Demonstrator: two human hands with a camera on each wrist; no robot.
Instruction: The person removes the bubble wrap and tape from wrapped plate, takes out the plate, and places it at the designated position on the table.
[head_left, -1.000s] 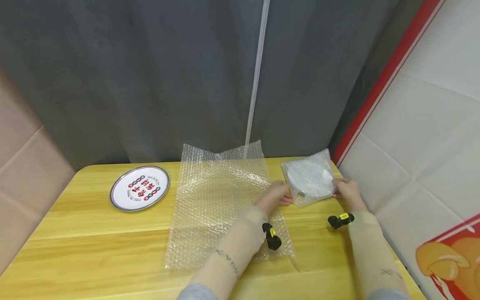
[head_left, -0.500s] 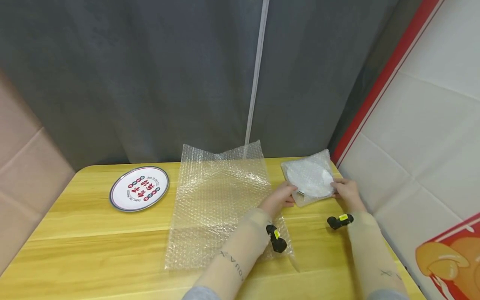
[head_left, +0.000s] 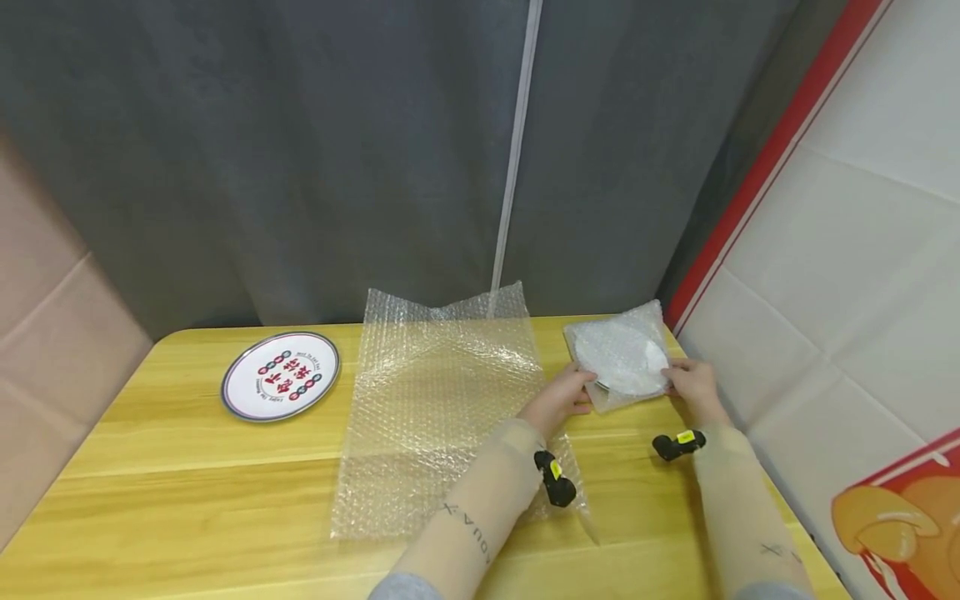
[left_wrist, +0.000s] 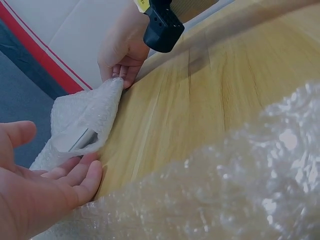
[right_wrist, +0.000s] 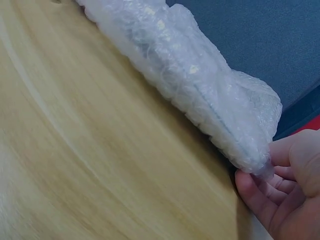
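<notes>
A plate wrapped in bubble wrap (head_left: 618, 357) lies at the back right of the table, a bit of its rim showing at the wrap's opening in the left wrist view. My right hand (head_left: 692, 387) pinches a front corner of this wrap between thumb and fingers, as the right wrist view shows. My left hand (left_wrist: 47, 187) has its fingertips at the edge by the opening, palm up, with the thumb raised apart. Under my left forearm, a flat sheet of bubble wrap (head_left: 427, 417) is spread over the table, its far edge rising against the curtain.
A white plate (head_left: 281, 377) with red lettering and a dark rim lies at the back left of the wooden table (head_left: 195, 517). A grey curtain (head_left: 337, 167) hangs behind the table. A white wall (head_left: 847, 275) with a red stripe stands close on the right.
My left hand has moved slightly right, onto the near left edge of the wrapped plate. The right hand keeps its place at the corner. The other plate and the flat sheet stay put.
</notes>
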